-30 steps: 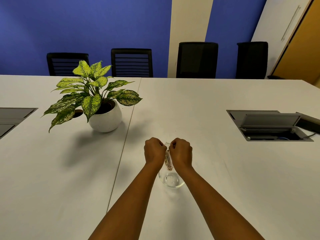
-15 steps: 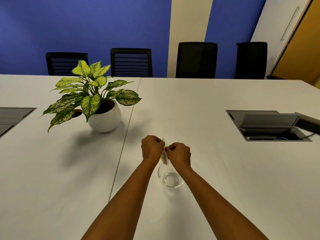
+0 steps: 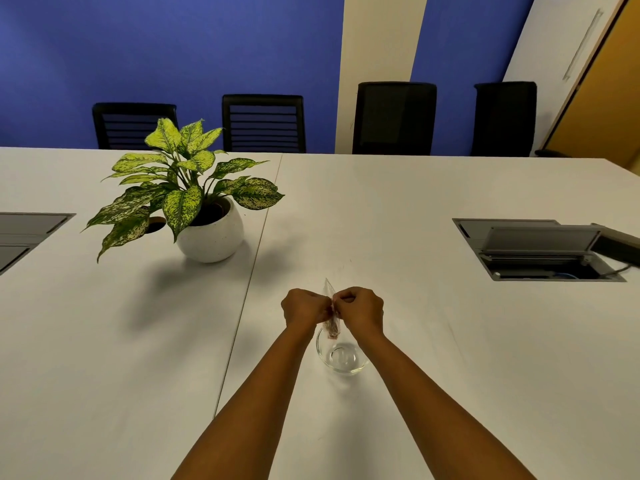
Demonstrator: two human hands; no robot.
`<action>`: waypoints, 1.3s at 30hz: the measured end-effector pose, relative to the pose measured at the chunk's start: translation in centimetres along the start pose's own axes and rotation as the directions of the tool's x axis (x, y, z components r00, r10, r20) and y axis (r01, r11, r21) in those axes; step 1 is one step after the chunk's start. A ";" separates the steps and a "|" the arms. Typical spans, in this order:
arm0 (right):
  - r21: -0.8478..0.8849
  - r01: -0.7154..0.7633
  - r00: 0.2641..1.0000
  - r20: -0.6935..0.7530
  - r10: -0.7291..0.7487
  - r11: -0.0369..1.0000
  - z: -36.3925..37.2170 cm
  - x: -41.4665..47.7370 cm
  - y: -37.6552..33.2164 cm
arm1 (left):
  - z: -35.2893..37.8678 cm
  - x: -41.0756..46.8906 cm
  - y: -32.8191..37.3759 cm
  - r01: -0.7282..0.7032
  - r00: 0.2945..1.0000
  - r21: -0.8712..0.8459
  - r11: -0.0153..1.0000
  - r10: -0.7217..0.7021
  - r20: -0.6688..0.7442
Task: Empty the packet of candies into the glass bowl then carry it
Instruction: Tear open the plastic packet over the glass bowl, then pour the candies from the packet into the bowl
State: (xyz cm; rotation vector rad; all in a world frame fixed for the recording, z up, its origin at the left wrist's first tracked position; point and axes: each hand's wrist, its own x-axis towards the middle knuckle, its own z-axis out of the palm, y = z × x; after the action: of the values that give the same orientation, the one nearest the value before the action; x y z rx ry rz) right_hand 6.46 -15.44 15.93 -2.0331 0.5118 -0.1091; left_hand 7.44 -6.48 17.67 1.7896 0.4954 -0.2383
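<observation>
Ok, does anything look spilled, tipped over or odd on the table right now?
Nothing spilled. The glass bowl stands upright and looks empty; both hands pinch the candy packet above it. Only oddity: the table's cable hatch at right has its lid raised.

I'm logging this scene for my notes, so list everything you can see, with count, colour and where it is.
table: one, white, fills the foreground
potted plant: one, green-yellow leaves in a white pot, far left on the table
glass bowl: one, clear, looks empty, below the hands
packet of candies: one, clear with reddish contents, held above the bowl
cable hatches: two, grey, right one open, left one at the frame edge
chairs: four, black, behind the table
left hand: pinching the packet
right hand: pinching the packet
</observation>
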 end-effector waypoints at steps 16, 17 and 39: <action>-0.100 0.021 0.991 -0.132 -0.034 0.995 -1.3 0.5 1.0 | -0.4 0.6 -0.5 -0.150 0.974 0.172 0.974 0.176 -0.145; -0.088 0.017 0.991 -0.132 -0.028 0.996 -1.2 0.5 1.0 | -0.2 0.4 -0.5 -0.146 0.975 0.172 0.974 0.171 -0.139; 0.540 -0.265 0.961 0.214 0.175 0.799 -2.1 1.0 3.6 | -0.1 0.4 1.2 -0.290 0.932 0.178 0.940 0.319 -0.169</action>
State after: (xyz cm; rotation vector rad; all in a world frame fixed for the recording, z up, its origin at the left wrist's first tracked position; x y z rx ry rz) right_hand 5.62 -19.04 13.82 -1.3733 0.5399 0.0381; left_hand 8.35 -6.55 18.60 2.0208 0.3353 0.1229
